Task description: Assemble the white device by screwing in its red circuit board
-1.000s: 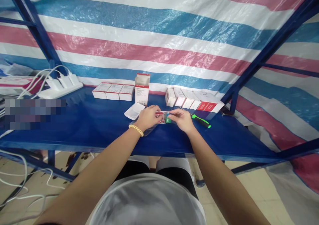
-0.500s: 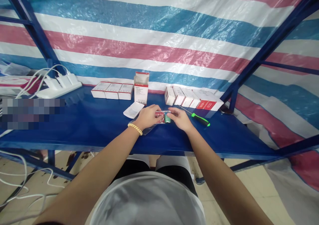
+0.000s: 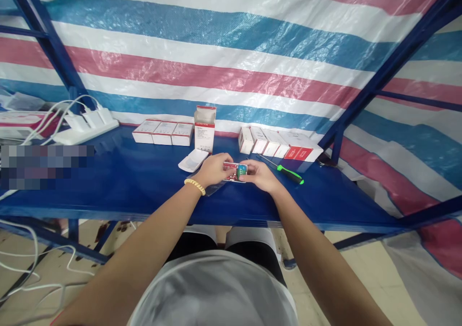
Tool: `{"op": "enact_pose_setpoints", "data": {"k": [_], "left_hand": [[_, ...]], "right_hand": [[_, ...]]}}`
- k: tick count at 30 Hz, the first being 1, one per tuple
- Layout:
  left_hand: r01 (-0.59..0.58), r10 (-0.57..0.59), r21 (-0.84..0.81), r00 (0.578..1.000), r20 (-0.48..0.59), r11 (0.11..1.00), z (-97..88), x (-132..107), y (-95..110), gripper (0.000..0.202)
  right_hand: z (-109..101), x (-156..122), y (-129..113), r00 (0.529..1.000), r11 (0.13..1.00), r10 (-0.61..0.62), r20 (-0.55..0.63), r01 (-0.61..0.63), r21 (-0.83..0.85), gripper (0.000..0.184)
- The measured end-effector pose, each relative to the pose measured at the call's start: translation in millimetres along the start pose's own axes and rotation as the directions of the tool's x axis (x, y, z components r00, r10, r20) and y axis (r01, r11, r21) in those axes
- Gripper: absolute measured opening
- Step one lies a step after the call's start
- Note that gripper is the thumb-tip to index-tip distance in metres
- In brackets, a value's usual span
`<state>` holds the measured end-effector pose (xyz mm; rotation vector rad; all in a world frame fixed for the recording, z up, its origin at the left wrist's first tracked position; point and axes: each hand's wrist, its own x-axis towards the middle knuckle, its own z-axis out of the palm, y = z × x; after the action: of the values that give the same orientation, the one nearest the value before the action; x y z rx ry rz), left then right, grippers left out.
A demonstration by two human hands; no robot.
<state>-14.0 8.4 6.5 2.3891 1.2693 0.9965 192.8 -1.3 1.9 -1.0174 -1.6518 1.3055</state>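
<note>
Between my hands, over the front middle of the table, is an opened white device with a red circuit board (image 3: 228, 167). A green-and-blue battery (image 3: 241, 171) sits at its right end. My left hand (image 3: 214, 168) grips the device's left end, thumb on top. At the other end, my right hand (image 3: 260, 174) is closed around the edge, with its thumb at the battery and its fingers behind. A white curved cover (image 3: 193, 161) lies just left of my left hand. Under that hand shows part of a thin, dark-looking plastic sheet or bag (image 3: 216, 188).
An opened detector box (image 3: 204, 131) stands behind my hands. Several white boxes lie to its left (image 3: 164, 132) and right (image 3: 270, 142). A green-and-black screwdriver (image 3: 290, 174) rests right of my right hand. A white power strip (image 3: 88, 126) with cables is at the left on the blue table (image 3: 126, 181).
My right thumb has shifted down and left along the battery, and the right fingers have drawn in toward the device. My left hand keeps its hold.
</note>
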Motion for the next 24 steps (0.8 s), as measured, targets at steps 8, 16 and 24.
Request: {"op": "enact_pose_setpoints", "data": {"k": [8, 16, 24], "left_hand": [[-0.044, 0.044, -0.030, 0.999, -0.009, 0.999, -2.9, -1.5, 6.2, 0.015], [-0.030, 0.033, 0.074, 0.999, -0.042, 0.997, -2.9, -3.0, 7.8, 0.019], [-0.117, 0.111, 0.049, 0.988, 0.107, 0.992, -0.7, -5.3, 7.2, 0.023]], "right_hand": [[0.3, 2.5, 6.5, 0.998, 0.998, -0.058, -0.010, 0.057, -0.032, 0.046], [2.8, 2.2, 0.1, 0.998, 1.000, -0.013, -0.060, 0.013, 0.005, 0.043], [-1.6, 6.3, 4.2, 0.975, 0.977, -0.040, -0.221, -0.008, -0.213, 0.025]]}}
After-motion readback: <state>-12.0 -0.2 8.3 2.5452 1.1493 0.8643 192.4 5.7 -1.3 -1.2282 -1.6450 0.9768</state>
